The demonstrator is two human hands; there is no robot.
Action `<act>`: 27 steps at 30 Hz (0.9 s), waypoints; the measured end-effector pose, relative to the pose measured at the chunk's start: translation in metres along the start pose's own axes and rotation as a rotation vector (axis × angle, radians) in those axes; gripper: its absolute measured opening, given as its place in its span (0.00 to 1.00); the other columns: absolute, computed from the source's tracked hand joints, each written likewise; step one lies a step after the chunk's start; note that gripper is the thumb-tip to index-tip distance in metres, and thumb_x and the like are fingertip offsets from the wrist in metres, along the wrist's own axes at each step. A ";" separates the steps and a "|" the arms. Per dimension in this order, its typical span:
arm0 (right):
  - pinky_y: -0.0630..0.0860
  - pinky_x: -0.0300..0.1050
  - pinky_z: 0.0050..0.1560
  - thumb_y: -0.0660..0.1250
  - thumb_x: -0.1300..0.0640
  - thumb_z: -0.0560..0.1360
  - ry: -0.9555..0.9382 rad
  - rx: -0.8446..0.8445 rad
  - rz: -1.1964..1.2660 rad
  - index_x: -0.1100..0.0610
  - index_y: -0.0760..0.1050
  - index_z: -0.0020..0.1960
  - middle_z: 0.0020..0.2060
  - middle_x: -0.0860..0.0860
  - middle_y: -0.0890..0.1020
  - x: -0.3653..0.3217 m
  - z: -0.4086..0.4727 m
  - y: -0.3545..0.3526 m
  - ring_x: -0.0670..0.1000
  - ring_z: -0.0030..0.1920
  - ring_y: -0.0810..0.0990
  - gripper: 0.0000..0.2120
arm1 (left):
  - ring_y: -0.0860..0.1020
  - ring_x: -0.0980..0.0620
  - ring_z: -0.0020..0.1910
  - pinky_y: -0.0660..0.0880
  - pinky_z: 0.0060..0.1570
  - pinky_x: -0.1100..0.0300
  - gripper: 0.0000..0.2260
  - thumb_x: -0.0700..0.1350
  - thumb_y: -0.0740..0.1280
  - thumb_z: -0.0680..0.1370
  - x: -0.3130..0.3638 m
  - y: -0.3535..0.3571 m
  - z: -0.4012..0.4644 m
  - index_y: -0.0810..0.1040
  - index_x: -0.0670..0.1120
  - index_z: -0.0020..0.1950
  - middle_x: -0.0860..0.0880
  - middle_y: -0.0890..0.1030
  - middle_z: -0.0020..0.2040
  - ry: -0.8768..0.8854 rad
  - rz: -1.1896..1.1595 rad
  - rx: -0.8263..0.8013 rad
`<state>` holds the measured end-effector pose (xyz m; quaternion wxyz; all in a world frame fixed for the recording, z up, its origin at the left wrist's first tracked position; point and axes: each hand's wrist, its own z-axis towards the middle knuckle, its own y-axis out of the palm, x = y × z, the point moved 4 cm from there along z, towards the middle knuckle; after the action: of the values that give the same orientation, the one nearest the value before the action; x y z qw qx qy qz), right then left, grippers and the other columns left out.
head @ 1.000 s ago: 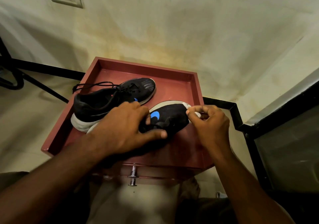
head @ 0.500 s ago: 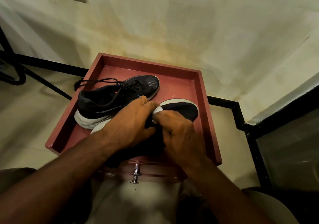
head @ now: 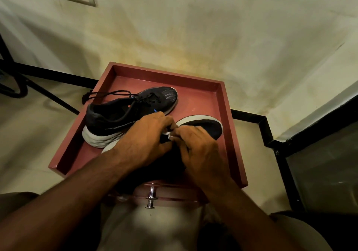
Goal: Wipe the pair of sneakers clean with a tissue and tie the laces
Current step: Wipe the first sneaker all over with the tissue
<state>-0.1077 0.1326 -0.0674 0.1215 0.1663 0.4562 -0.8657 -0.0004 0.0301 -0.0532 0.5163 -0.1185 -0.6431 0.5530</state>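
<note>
White tissue (head: 168, 134), a small wad of it, showed between the two hands at the middle of the near sneaker (head: 203, 128). A second before, the right hand (head: 201, 150) had been out at that shoe's toe with the tissue; half a second before, it had drawn back along the upper to meet the left hand (head: 143, 136), and it sat in much the same place now. By my judgement the wiping had moved from the toe to the midfoot, with the lacing not yet begun.

Both forearms reached in from below, converging over the red tray (head: 226, 127). The left hand lay across the near sneaker, fingers curled down on it to steady it. The right hand's fingertips pinched the tissue against the upper. The far sneaker (head: 124, 113) lay on its side just behind, its black lace (head: 108, 93) loose and trailing over the tray's left rim.
</note>
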 end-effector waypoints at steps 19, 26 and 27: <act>0.78 0.50 0.40 0.73 0.63 0.75 0.359 0.270 -0.072 0.56 0.79 0.44 0.42 0.49 0.80 0.073 0.012 -0.048 0.48 0.38 0.78 0.05 | 0.77 0.59 0.49 0.78 0.53 0.54 0.11 0.57 0.73 0.75 -0.005 -0.005 -0.003 0.79 0.57 0.55 0.58 0.77 0.50 0.003 -0.052 -0.030; 0.77 0.33 0.38 0.75 0.60 0.76 0.373 0.318 0.077 0.55 0.81 0.49 0.46 0.49 0.82 0.069 0.009 -0.058 0.44 0.39 0.81 0.04 | 0.57 0.55 0.78 0.60 0.76 0.53 0.55 0.78 0.68 0.64 -0.009 -0.018 -0.027 0.43 0.61 0.82 0.60 0.55 0.81 -0.064 0.235 -0.579; 0.76 0.30 0.39 0.75 0.61 0.76 0.381 0.310 0.079 0.55 0.82 0.49 0.46 0.49 0.82 0.069 0.009 -0.056 0.43 0.39 0.81 0.04 | 0.56 0.53 0.79 0.59 0.77 0.51 0.58 0.78 0.69 0.63 -0.009 -0.015 -0.030 0.40 0.61 0.82 0.58 0.54 0.82 -0.095 0.238 -0.615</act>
<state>-0.1927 0.1516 -0.0480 0.0401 0.3610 0.3259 -0.8728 0.0338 0.0356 -0.0502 0.3575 -0.3170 -0.7849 0.3945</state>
